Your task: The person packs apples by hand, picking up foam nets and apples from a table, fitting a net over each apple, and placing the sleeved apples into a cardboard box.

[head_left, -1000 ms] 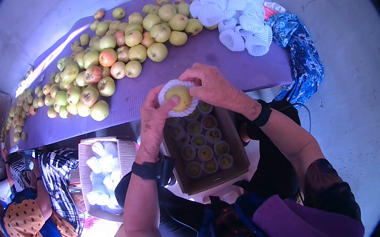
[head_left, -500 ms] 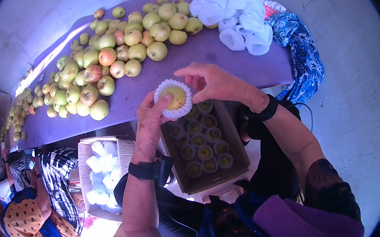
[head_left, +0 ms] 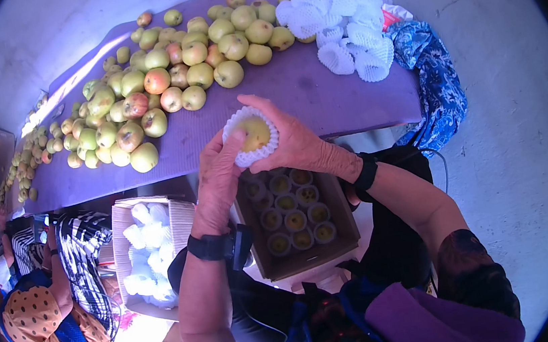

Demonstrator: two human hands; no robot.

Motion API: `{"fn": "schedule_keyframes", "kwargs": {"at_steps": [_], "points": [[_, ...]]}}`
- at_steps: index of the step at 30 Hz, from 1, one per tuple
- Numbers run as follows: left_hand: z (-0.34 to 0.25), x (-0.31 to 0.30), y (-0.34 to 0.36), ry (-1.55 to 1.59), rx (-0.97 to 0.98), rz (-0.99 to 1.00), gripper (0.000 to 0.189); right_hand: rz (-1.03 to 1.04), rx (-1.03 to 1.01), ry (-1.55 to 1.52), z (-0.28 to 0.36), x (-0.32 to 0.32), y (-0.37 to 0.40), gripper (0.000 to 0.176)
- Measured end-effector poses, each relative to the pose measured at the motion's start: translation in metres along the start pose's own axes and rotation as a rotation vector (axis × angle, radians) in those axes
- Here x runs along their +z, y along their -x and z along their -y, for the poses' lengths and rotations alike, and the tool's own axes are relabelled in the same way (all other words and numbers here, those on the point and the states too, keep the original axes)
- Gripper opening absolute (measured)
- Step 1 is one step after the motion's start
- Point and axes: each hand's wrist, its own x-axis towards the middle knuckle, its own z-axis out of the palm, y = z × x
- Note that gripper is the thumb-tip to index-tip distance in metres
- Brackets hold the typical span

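From where I watch, the left hand (head_left: 218,170) has its fingers curled round an apple (head_left: 253,133) in a white foam net (head_left: 234,125), while the right hand (head_left: 294,138) cups its other side, thumb and fingers spread around it. They hold it above the carton of netted apples (head_left: 273,266), near the purple table's edge (head_left: 347,105).

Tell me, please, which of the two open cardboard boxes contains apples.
The right box: it holds apples in rows, whereas the left box shows only white foam nets.
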Motion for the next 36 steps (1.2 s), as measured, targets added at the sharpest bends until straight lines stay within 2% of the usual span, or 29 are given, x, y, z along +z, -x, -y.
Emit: {"fn": "schedule_keyframes", "kwargs": {"at_steps": [2,4,8,10,14,16,20,22,25,26,27,29,31,32,34,36], "points": [[0.0,0.0,0.001,0.055,0.066,0.003,0.043,-0.038,-0.002,-0.053,0.005,0.0,-0.003,0.1],[-0.001,0.001,0.003,-0.087,0.07,0.103,0.052,-0.079,-0.003,-0.108,0.011,-0.002,-0.005,0.098],[-0.004,0.015,0.01,-0.011,0.199,0.111,0.059,-0.103,0.034,-0.215,0.019,-0.01,-0.007,0.096],[-0.004,0.015,0.012,-0.121,0.209,0.075,0.066,-0.101,0.053,-0.244,0.019,-0.009,-0.005,0.095],[0.011,0.011,0.005,-0.167,0.332,0.062,0.069,-0.167,-0.105,-0.135,0.022,-0.005,-0.004,0.093],[0.019,0.013,0.001,-0.158,0.391,-0.007,0.074,-0.192,-0.152,-0.082,0.023,-0.007,-0.002,0.092],[0.019,0.017,0.003,-0.072,0.316,0.012,0.078,-0.179,-0.222,0.075,0.023,-0.004,0.0,0.092],[0.007,0.033,0.013,0.129,0.177,-0.011,0.08,-0.181,-0.272,0.123,0.026,-0.002,0.001,0.091],[0.002,0.037,0.019,0.311,0.157,0.026,0.078,-0.218,-0.336,0.132,0.029,0.0,-0.002,0.084],[0.0,0.038,0.021,0.312,0.156,0.026,0.078,-0.229,-0.441,0.196,0.028,0.0,-0.004,0.083],[-0.002,0.039,0.023,0.412,0.136,0.054,0.07,-0.238,-0.543,0.26,0.026,0.0,-0.006,0.082],[0.002,0.033,0.02,0.517,0.113,0.077,0.063,-0.239,-0.576,0.261,0.027,0.003,-0.009,0.081],[0.007,0.026,0.011,0.945,0.072,0.43,0.066,-0.237,-0.613,0.259,0.027,0.003,-0.012,0.08],[0.01,0.025,0.012,0.946,0.074,0.426,0.066,-0.229,-0.599,0.278,0.027,0.001,-0.013,0.081],[-0.003,0.042,0.017,0.448,0.066,-0.027,0.058,-0.219,-0.586,0.295,0.026,0.0,-0.016,0.081],[-0.005,0.042,0.016,0.453,0.077,-0.024,0.056,-0.23,-0.641,0.309,0.025,-0.001,-0.019,0.083]]}}
